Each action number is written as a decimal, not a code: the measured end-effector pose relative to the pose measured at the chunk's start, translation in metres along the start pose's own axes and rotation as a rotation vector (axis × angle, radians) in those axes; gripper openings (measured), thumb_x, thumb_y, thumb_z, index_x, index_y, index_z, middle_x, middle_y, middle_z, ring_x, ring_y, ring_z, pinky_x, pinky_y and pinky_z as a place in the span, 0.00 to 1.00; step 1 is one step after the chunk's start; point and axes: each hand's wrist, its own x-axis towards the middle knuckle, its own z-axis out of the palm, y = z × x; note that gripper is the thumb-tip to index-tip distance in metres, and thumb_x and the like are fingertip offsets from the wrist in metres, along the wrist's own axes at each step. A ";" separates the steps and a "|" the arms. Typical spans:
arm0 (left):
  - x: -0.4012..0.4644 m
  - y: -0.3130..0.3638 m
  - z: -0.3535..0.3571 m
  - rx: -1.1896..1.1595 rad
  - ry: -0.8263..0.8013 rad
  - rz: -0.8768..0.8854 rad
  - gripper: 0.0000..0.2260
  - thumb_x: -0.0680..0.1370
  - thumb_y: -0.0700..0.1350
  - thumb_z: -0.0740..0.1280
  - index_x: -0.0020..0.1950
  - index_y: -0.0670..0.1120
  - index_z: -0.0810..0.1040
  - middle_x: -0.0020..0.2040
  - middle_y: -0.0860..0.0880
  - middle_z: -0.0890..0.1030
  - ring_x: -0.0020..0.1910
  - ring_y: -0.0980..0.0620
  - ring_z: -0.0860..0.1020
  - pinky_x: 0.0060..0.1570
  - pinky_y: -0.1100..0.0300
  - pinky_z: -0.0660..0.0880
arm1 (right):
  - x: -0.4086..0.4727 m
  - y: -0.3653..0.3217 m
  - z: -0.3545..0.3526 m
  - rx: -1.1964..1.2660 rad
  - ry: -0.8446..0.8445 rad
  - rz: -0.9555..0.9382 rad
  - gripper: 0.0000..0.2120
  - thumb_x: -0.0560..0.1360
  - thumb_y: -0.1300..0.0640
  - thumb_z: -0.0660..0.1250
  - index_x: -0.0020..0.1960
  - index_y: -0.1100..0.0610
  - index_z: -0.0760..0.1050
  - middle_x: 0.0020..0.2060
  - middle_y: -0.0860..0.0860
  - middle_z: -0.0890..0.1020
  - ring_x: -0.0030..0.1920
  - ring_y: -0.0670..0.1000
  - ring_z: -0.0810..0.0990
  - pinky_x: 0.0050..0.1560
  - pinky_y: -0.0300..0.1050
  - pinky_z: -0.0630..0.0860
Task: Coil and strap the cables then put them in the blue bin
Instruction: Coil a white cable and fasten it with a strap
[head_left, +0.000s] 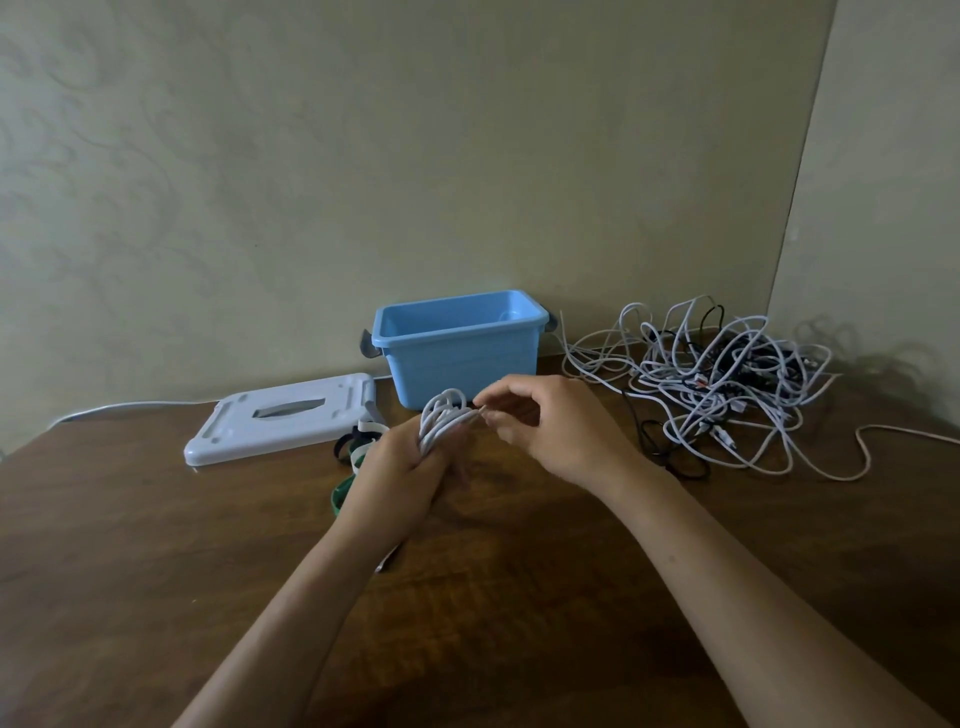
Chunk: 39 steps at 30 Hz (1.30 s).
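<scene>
My left hand grips a coiled white cable above the table, just in front of the blue bin. My right hand pinches the cable's loose end beside the coil. The bin stands open by the wall, and nothing shows inside it. A tangled pile of white and black cables lies to its right. Several straps, black, white and green, lie on the table behind my left hand, partly hidden by it.
The bin's white lid lies flat to the left of the bin. A white cord runs along the wall at the far left. The wooden table ends at the wall behind.
</scene>
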 end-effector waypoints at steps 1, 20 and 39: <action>0.000 0.001 0.000 -0.008 -0.011 -0.007 0.13 0.80 0.56 0.62 0.49 0.49 0.82 0.38 0.52 0.83 0.36 0.59 0.79 0.36 0.68 0.74 | 0.001 0.000 0.001 0.074 -0.011 0.015 0.12 0.80 0.53 0.70 0.62 0.47 0.82 0.53 0.39 0.84 0.50 0.33 0.79 0.52 0.28 0.76; -0.012 0.023 0.002 -0.021 -0.195 -0.052 0.08 0.81 0.43 0.65 0.44 0.51 0.80 0.34 0.55 0.85 0.34 0.58 0.83 0.34 0.71 0.76 | -0.007 -0.017 0.017 0.238 -0.030 -0.076 0.24 0.74 0.41 0.73 0.68 0.45 0.77 0.55 0.43 0.84 0.57 0.40 0.80 0.56 0.35 0.78; -0.004 0.005 0.004 0.061 0.037 0.050 0.48 0.66 0.48 0.81 0.76 0.56 0.53 0.50 0.60 0.77 0.48 0.61 0.80 0.43 0.71 0.74 | -0.003 -0.016 0.016 0.108 0.050 -0.060 0.15 0.74 0.38 0.70 0.44 0.50 0.80 0.36 0.42 0.80 0.38 0.42 0.78 0.36 0.34 0.72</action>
